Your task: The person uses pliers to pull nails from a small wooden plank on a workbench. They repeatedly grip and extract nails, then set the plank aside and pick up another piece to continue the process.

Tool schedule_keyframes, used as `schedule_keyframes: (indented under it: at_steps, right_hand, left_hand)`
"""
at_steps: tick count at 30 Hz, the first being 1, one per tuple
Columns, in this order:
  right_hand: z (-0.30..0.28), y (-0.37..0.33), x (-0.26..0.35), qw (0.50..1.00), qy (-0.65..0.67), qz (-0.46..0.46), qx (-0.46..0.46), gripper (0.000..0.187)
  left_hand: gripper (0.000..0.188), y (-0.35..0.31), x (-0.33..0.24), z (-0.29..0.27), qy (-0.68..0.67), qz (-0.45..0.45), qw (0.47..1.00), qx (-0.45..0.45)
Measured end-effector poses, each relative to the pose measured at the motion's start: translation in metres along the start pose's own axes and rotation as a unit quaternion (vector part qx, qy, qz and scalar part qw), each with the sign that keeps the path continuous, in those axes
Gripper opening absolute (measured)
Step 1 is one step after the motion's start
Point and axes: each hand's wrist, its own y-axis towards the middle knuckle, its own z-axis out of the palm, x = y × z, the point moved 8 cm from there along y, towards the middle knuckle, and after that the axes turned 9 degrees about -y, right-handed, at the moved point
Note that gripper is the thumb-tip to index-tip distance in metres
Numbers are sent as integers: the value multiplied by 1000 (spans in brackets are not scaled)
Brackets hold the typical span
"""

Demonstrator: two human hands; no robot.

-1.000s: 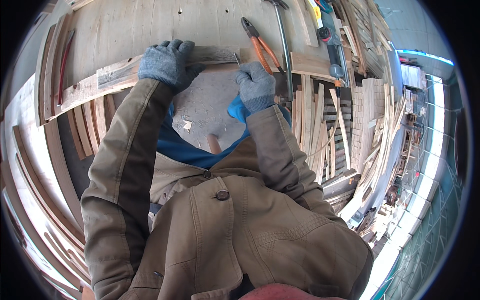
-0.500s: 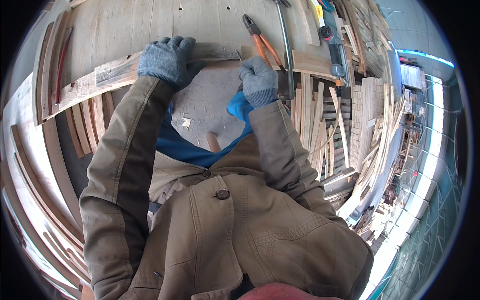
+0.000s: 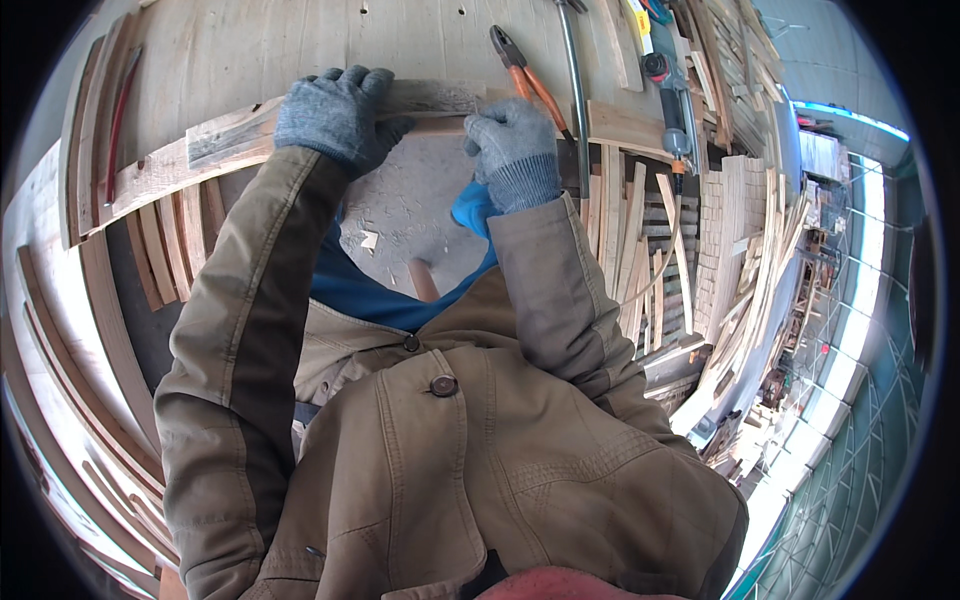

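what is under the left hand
Greyish wood shows on both sides of the left hand; whatever lies directly beneath it is covered and cannot be seen.

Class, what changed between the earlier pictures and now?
The grey-gloved right hand has edged forward near the right end of the weathered grey wooden board. The grey-gloved left hand stays on it; the orange-handled metal pliers lie unmoved.

- Grey-gloved left hand [image 3: 332, 118], its grip lying across a weathered grey-brown wooden board [image 3: 435, 97], thumb beside the near edge.
- Grey-gloved right hand [image 3: 513, 148], fingers bent at that board's right end, palm hidden.
- Dark-nosed pliers with 2 orange handles [image 3: 517, 72] and a long grey metal rod [image 3: 577, 85] on the pale wooden counter [image 3: 250, 50], beside the right hand.
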Motion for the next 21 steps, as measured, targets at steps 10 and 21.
schedule_keyframes:
  at_steps: [10, 21]
  right_hand:
    - [-21, 4, -16, 939, -208, -229, -148, 4]
    - [-24, 12, -6, 911, -301, -256, -122, 7]
  left_hand:
    - [65, 0, 0, 1, 14, 0, 1000, 3]
    - [64, 0, 0, 2, 20, 14, 999, -25]
